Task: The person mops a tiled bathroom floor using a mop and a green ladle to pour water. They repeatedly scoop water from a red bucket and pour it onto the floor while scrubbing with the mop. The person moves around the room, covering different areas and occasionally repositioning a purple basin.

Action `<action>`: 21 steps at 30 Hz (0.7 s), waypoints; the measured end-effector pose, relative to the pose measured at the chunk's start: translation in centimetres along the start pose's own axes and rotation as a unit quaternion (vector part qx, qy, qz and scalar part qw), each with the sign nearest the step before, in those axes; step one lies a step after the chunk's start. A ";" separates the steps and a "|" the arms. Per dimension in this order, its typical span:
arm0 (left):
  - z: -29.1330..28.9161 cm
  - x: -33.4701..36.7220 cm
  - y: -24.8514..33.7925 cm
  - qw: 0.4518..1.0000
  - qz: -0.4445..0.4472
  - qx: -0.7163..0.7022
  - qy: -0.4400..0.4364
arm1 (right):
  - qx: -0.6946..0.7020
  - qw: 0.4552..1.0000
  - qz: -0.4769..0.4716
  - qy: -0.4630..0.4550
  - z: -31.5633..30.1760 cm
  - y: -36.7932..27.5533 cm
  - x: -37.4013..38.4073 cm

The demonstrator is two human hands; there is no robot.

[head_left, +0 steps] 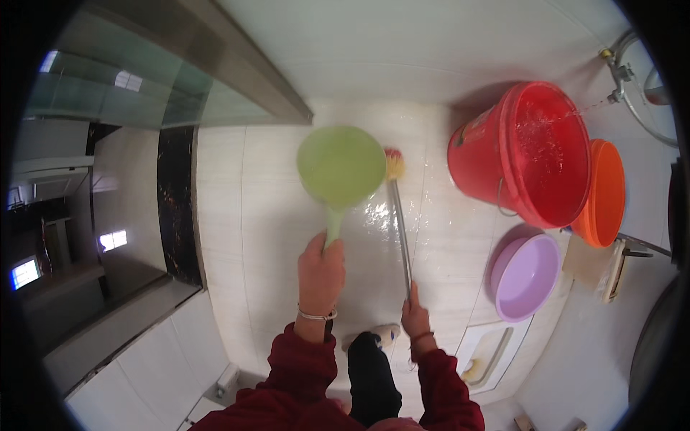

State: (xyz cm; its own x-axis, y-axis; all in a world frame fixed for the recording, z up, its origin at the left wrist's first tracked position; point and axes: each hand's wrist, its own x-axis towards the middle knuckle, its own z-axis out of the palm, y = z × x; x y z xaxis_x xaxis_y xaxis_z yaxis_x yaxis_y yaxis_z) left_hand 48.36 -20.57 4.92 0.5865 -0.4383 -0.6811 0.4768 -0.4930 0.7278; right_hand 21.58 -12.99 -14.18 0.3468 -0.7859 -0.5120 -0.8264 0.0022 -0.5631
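Observation:
My left hand (321,279) is closed round the handle of a light green water dipper (341,167), held out over the tiled floor. The dipper's round bowl points away from me; whether it contains water I cannot tell. Lower and to the right, my right hand (415,317) grips the grey pole of a long-handled brush (401,230). Its head, with yellow and red bristles, lies close to the right side of the dipper's bowl. Wet, shiny patches show on the floor around the brush.
At the right, water runs from a wall tap (616,95) into a large red bucket (478,154). Beside it stand an orange bucket (609,194) and a purple basin (527,278). A white floor-level fixture (496,355) is nearer me. Glass panelling (237,93) and a dark sill (177,208) border the left.

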 end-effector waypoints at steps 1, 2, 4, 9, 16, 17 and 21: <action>-1.0 -0.3 -0.5 1.000 0.002 0.006 0.009 | -0.018 0.999 0.029 -0.027 -0.2 -0.6 0.8; -2.0 -0.5 -0.6 1.000 -0.006 -0.011 0.016 | -0.005 0.999 0.020 -0.031 -0.9 -2.3 3.9; -2.5 -0.8 -1.0 0.998 -0.015 -0.052 0.025 | -0.017 1.000 -0.022 0.014 -1.8 -4.3 11.5; -5.3 -1.0 -2.0 0.987 0.015 -0.127 0.097 | -0.027 0.999 0.006 -0.035 -0.7 -4.6 9.4; -8.1 -0.7 -3.5 0.969 0.034 -0.169 0.177 | -0.041 0.997 -0.022 -0.067 -0.2 -5.9 6.9; -8.4 -0.8 -3.3 0.967 0.043 -0.164 0.191 | -0.010 0.998 -0.036 -0.055 0.4 -8.6 10.9; -9.6 -0.4 -4.0 0.967 0.029 -0.165 0.191 | 0.007 0.997 -0.076 -0.032 3.3 -7.4 9.9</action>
State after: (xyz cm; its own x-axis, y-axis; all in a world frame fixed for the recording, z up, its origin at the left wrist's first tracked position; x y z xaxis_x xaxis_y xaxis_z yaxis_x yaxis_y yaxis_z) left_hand 52.47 -11.25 3.04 0.7882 -0.1172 -0.6041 0.5809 -0.1822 0.7933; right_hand 32.63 -18.74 -17.23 0.4949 -0.7372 -0.4599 -0.7565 -0.1052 -0.6455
